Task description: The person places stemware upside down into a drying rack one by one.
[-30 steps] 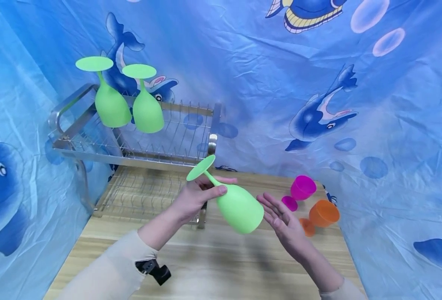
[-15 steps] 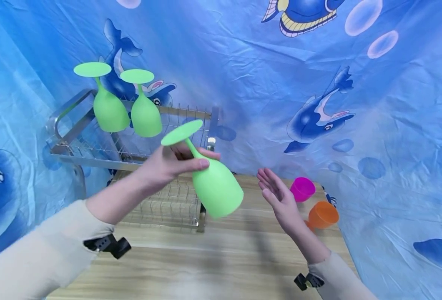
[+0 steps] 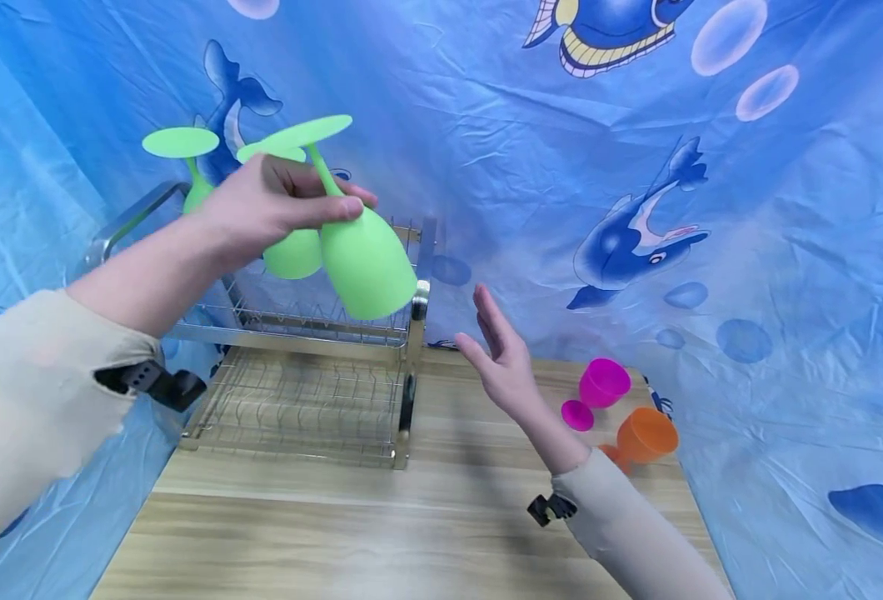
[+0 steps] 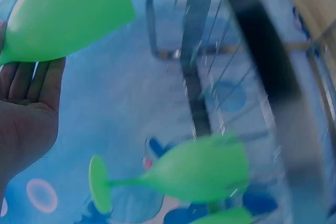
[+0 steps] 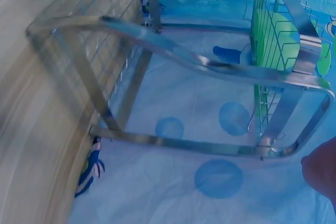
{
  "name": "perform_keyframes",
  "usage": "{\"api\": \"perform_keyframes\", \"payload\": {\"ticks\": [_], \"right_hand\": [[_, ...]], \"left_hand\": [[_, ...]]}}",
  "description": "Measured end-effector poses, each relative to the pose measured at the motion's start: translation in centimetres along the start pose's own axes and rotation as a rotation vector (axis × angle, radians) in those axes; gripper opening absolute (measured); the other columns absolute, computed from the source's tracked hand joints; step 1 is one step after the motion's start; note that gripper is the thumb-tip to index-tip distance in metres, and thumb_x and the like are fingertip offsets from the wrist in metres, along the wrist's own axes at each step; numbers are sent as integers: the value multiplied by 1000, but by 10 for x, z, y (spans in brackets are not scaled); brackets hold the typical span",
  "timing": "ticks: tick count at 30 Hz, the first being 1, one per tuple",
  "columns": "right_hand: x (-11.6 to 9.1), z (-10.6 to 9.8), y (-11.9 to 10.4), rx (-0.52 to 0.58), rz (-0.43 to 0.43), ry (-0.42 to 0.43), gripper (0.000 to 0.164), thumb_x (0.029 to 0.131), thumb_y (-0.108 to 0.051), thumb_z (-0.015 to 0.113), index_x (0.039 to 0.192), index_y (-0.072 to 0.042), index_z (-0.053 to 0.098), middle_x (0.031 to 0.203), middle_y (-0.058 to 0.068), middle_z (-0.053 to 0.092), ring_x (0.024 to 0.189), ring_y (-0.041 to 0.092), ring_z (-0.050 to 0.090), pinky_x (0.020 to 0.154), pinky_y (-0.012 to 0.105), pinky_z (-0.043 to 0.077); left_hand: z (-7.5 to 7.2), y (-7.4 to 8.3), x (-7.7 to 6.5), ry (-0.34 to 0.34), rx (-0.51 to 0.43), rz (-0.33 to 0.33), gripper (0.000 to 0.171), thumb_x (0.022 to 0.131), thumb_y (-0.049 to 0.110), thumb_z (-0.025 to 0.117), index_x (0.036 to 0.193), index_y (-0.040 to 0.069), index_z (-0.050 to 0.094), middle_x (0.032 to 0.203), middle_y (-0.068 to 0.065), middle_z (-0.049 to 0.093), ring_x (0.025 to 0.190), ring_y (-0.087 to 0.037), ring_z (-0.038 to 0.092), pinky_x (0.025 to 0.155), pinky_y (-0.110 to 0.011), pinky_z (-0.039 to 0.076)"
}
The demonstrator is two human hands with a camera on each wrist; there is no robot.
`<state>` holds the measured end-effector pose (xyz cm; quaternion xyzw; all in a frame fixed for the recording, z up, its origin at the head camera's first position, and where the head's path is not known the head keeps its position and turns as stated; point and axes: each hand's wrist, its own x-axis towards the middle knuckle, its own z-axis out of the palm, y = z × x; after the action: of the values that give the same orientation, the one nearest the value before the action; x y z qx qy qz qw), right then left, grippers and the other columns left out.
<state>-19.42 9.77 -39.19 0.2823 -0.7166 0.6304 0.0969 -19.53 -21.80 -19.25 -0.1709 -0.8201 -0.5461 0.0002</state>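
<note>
My left hand pinches the stem of a green plastic goblet, which hangs tilted with its base up and its mouth low to the right. It is raised in front of the upper tier of a metal dish rack. In the left wrist view the bowl of the held goblet lies over the fingers. Two more green goblets stand upside down on that tier; one base shows at the left, and the other bowl is partly hidden behind my hand. My right hand hangs in the air with straight fingers, holding nothing.
A magenta goblet and an orange goblet lie on their sides at the right of the wooden table. The rack's lower wire tier sits on the table. Blue printed cloth surrounds the table.
My left hand has carried the green goblet up and left, from over the table to the rack's upper tier. My right hand, close to its bowl earlier, has moved left and a little up.
</note>
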Motion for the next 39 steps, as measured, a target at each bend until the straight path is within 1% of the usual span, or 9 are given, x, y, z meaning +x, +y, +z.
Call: {"api": "perform_keyframes", "payload": {"ticks": [3,7,10,14,21,25,29,34,39], "right_hand": [[11,13,1,-9,-1,20,77,105,-4,66,169,-4,23,175,6,26,161,18,28,130,30,25],[19,28,4,-21,-22,31,79,105,-9,68,169,-7,23,176,3,26,161,16,28,130,30,25],[22,38,6,-23,-45,39,81,104,-10,70,170,-8,22,176,1,25,161,16,27,130,31,25],[25,49,7,-13,-45,56,84,103,-12,73,170,-7,22,175,-1,25,161,13,27,130,31,25],[29,65,8,39,-11,83,86,102,-16,75,170,-10,23,175,0,25,161,13,26,129,29,25],[30,70,7,56,11,100,85,102,-19,76,170,-13,24,176,4,24,161,13,26,129,29,25],[33,73,6,59,42,125,86,101,-22,77,170,-12,26,176,6,25,160,13,26,128,27,26],[35,78,9,74,51,155,86,101,-18,76,170,-10,26,176,10,25,160,16,28,127,25,27],[36,81,8,102,25,172,83,103,-16,74,170,-12,25,176,2,24,160,13,27,128,26,26]], "left_hand": [[-12,3,10,32,95,-25,34,97,42,80,116,14,83,131,9,76,144,-19,53,119,-54,37],[-19,3,25,71,202,-19,42,95,52,80,114,14,83,133,7,75,145,-21,53,121,-54,37],[-20,3,34,88,237,-3,45,94,51,80,110,10,82,133,4,75,146,-22,52,126,-53,34],[-16,2,44,110,273,-13,46,94,51,81,115,11,82,131,2,76,144,-22,53,124,-52,35],[-8,-16,52,126,279,-88,50,91,57,82,123,19,82,113,1,79,121,-19,62,92,-42,52],[-4,-29,54,147,290,-126,49,90,58,82,120,19,83,101,1,80,106,-21,64,81,-39,53],[2,-39,58,180,315,-154,48,90,57,83,115,17,83,94,-2,79,102,-24,62,84,-41,49],[8,-43,64,197,375,-160,48,91,57,82,114,14,83,97,-5,80,105,-25,63,89,-43,49],[10,-47,67,191,370,-172,51,92,56,82,120,15,81,114,-9,79,113,-27,63,96,-46,51]]}}
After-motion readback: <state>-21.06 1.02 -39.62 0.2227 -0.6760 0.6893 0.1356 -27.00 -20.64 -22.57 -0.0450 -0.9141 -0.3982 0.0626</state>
